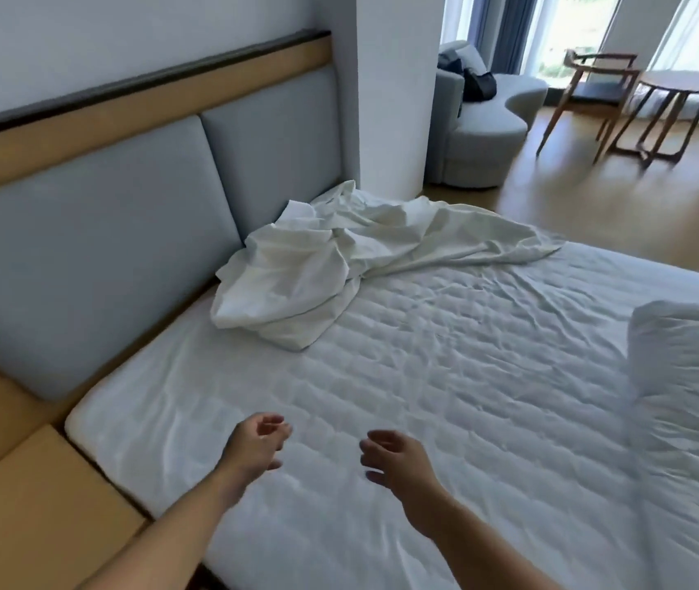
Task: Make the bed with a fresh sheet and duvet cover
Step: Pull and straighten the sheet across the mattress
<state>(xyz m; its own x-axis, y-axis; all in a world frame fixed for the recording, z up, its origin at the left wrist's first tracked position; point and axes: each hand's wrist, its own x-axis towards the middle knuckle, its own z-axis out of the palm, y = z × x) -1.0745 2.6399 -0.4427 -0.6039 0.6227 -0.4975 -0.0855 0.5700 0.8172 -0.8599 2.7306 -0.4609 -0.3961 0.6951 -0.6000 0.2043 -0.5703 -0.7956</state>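
A white quilted mattress (445,376) fills the middle of the view. A crumpled white sheet (339,257) lies bunched at its far corner, against the grey padded headboard (96,232). A folded white duvet (688,355) sits at the right edge of the bed. My left hand (256,445) and my right hand (398,462) hover over the near part of the mattress, palms facing each other, fingers loosely curled. Neither hand holds anything.
A wooden ledge (28,504) runs along the left of the bed. A white pillar (398,91) stands behind the far corner. Beyond it are a grey sofa (488,121) with a dark bag, a wooden chair (594,83), a round table (688,91) and wooden floor.
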